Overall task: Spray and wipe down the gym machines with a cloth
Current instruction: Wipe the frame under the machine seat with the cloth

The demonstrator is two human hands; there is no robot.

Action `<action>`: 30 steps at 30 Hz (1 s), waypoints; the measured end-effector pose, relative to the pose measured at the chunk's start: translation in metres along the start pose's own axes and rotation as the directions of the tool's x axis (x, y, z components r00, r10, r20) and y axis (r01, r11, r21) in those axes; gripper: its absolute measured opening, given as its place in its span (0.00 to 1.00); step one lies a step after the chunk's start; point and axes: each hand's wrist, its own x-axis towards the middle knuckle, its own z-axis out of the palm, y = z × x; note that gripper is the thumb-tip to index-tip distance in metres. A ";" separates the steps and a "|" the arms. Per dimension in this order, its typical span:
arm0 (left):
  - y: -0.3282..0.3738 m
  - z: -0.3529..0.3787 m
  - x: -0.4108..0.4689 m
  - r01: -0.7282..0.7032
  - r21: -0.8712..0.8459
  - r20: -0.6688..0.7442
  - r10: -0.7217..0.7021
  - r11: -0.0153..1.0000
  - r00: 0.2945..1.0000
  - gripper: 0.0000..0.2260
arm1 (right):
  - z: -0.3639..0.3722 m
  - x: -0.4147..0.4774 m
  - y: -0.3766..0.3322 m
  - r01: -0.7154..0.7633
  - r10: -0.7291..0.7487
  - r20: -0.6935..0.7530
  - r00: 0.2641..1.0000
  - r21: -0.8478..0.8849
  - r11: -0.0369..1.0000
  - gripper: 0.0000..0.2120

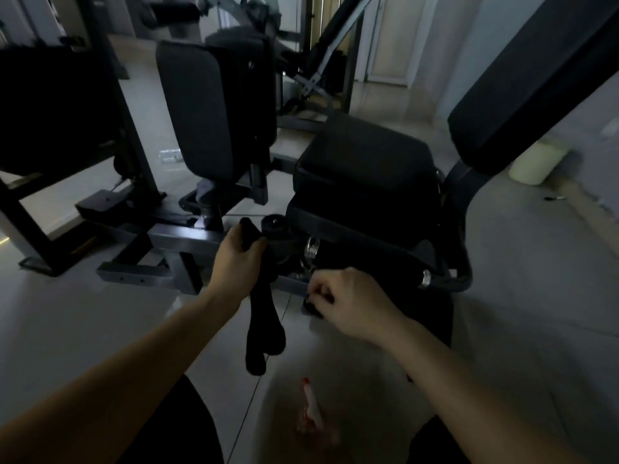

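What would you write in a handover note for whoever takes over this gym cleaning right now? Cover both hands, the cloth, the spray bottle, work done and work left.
Left hand: grips the dark cloth, which hangs down.
Right hand: fingers curled on a small dark part below the seat pad; too dim to name.
Spray bottle: on the floor, unheld.
Done: cannot tell.
Left: likely spray and wipe the seat pad and frame.

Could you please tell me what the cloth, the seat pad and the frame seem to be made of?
Cloth: soft dark fabric, matte; it hangs limp in folds from the left hand.
Seat pad: probably vinyl or leatherette over padding; smooth, faint sheen.
Frame: likely painted steel; straight square grey tubes, dull sheen.
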 end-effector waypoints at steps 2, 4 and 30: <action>0.014 0.004 0.008 -0.068 -0.002 -0.009 0.068 0.998 0.998 0.05 | -0.042 0.009 -0.006 0.030 -0.053 -0.210 0.976 -0.111 0.993 0.09; 0.026 0.011 0.011 -0.142 -0.017 0.008 0.142 0.990 0.990 0.07 | -0.069 0.018 0.004 0.002 -0.048 -0.233 0.971 -0.196 0.981 0.15; 0.023 0.098 0.039 -0.290 0.868 0.324 -0.017 0.403 0.946 0.13 | -0.055 0.034 0.060 -0.038 0.038 -0.004 0.999 -0.039 0.999 0.17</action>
